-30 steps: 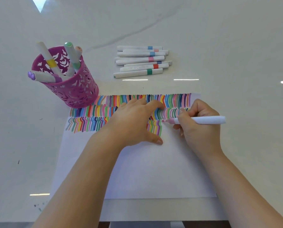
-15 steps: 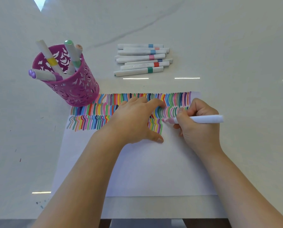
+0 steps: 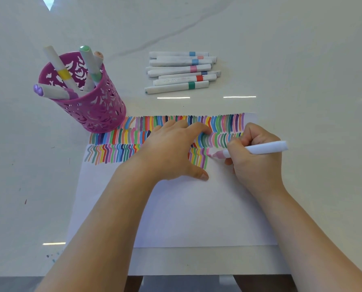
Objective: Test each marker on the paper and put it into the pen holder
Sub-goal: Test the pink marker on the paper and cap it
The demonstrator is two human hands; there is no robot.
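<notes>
The right hand (image 3: 258, 159) has its fingers and thumb curled tight round the pink marker (image 3: 262, 149), white barrel pointing off to the right, pink nib down on the paper (image 3: 197, 218) at the right end of the third row of coloured strokes, just beside a green one. The left hand (image 3: 171, 152) lies flat on the sheet, fingers straight and spread over the stripes, thumb stretched toward the near side, pressing the paper down and gripping nothing. The sheet itself sits at the middle of the desk's (image 3: 302, 60) near edge, three rows of short bright strokes filling its far part, the near half still white. Over by the paper's far left corner stands the magenta cut-out pen holder (image 3: 95, 110), its base just on that corner, and four markers lean inside it: a yellow-banded one (image 3: 59, 66), a green-capped one (image 3: 89, 62), a peach-tipped one (image 3: 96, 56) and a purple one (image 3: 51, 92) slanting out over the left rim. Beyond the paper, toward the far middle of the desk, the pile of white markers (image 3: 180, 72) lies side by side, bands of blue, pink, red and green showing. There is faint print along the red-banded barrel (image 3: 184, 80), but it is too blurred to read.
</notes>
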